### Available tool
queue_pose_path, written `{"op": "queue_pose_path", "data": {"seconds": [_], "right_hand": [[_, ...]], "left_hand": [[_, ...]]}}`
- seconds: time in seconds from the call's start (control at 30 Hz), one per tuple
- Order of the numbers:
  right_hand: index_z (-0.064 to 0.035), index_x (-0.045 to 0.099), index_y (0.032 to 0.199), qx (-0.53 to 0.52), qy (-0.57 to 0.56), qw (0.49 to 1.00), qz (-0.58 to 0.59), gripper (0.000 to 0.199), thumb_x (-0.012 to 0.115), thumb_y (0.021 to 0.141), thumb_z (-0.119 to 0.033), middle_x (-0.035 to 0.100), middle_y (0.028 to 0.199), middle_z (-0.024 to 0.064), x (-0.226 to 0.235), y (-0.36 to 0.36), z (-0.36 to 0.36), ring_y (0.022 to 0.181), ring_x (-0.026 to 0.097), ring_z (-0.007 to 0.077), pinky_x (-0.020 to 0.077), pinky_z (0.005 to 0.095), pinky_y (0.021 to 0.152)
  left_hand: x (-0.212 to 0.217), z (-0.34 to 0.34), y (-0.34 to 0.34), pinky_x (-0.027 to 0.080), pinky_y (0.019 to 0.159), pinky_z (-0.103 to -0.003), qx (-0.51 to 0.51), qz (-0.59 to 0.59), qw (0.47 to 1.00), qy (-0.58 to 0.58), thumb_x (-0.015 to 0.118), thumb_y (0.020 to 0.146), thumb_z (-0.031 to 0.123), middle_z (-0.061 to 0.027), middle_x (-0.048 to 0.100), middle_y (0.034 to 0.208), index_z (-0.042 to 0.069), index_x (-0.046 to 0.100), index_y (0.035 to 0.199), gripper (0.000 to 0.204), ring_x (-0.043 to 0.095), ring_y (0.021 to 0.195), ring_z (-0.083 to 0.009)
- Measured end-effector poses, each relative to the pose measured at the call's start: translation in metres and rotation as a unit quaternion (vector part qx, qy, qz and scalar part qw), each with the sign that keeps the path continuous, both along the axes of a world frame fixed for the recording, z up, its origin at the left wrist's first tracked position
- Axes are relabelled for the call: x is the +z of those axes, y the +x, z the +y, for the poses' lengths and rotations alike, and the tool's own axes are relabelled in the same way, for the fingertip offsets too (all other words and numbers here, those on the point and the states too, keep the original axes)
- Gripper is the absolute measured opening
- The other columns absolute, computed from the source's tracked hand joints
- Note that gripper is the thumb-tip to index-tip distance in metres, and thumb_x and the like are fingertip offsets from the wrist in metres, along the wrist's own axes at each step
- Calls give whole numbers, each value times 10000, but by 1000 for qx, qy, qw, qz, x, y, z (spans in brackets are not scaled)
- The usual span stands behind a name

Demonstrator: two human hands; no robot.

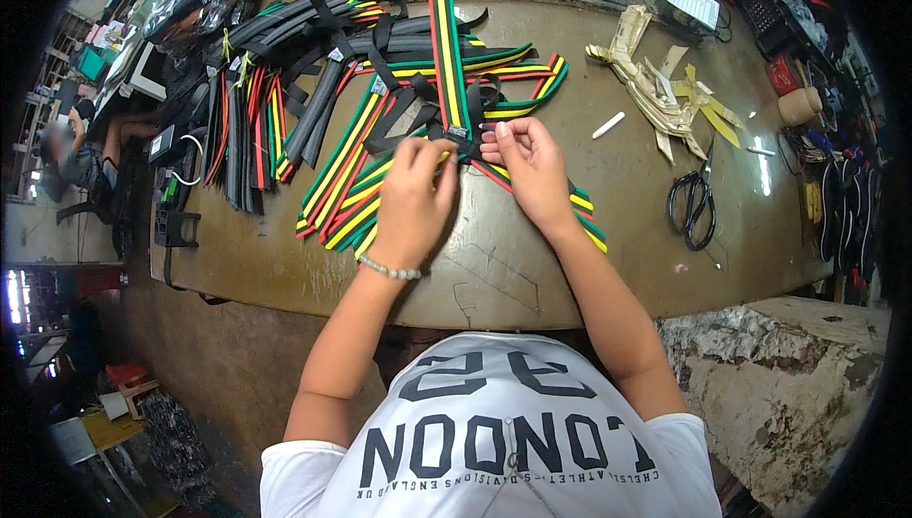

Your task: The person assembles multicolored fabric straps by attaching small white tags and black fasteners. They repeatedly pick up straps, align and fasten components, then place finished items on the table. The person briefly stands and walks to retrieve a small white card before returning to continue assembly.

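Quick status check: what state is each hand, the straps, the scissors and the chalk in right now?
Left hand: grip closed on the red, yellow and green striped webbing strap.
Right hand: fingers pinching the same strap by its black buckle.
Black-handled scissors: lying flat, untouched.
White chalk stick: lying loose on the table.

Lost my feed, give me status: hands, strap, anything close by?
Left hand and right hand both pinching striped strap at black buckle. Scissors lie to the right, apart.
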State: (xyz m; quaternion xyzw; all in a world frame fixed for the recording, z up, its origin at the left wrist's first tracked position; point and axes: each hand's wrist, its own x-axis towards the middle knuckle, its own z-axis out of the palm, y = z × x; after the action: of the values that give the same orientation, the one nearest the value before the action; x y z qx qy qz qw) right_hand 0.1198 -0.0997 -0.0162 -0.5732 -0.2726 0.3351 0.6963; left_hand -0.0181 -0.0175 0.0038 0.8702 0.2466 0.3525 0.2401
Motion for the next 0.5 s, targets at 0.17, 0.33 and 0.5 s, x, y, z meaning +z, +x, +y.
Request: {"op": "queue_pose_path", "data": {"seconds": [0.17, 0.33, 0.5], "right_hand": [[35, 513, 1022, 6, 28, 995, 98, 229, 538, 979, -189, 632, 996, 147, 2, 9, -6, 902, 650, 175, 558, 287, 838], [33, 522, 1004, 6, 17, 995, 96, 230, 548, 973, -193, 631, 1002, 145, 2, 9, -6, 916, 652, 181, 557, 292, 854], [43, 537, 970, 26, -18, 999, -5, 195, 566, 961, -150, 626, 1026, 136, -7, 9, -7, 947, 635, 160, 548, 282, 865]], "left_hand": [[-4, -10, 8, 491, 639, -321, -13, 45, 997, 61, 747, 781, 127, -107, 590, 970, 28, 659, 1050, 301, 596, 729, -229], [-8, -4, 9, 495, 680, -338, -11, 69, 996, 51, 727, 797, 123, -101, 607, 903, 15, 661, 1003, 242, 598, 727, -267], [-8, 4, 5, 492, 688, -301, -26, 20, 992, -120, 661, 859, 78, -102, 620, 892, -23, 625, 945, 136, 616, 758, -193]]}}
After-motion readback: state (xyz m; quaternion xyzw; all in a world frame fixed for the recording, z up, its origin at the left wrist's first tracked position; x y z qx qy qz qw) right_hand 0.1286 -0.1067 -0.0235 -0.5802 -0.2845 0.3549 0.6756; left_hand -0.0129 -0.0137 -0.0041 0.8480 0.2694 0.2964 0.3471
